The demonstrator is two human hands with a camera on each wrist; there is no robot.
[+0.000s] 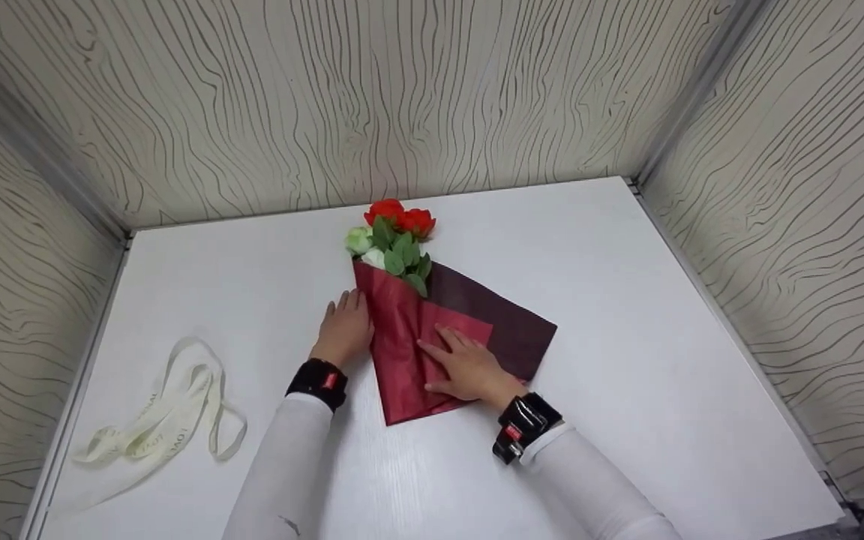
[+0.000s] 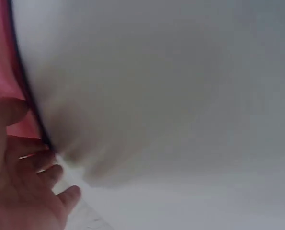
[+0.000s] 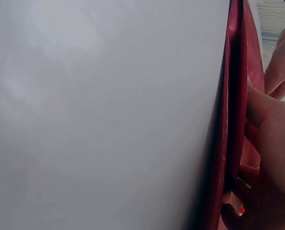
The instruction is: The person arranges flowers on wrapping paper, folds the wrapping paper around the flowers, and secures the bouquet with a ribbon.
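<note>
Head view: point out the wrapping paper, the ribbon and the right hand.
Wrapping paper [image 1: 393,341]: head view, on its red folded flap.
Ribbon [image 1: 162,435]: head view, on its lettered band.
Right hand [image 1: 466,369]: head view, on the back.

Red and pale flowers [image 1: 391,216], lying flat, red paper [image 1: 394,330] folded below the blooms (dark flap [image 1: 514,334] rightward)
</note>
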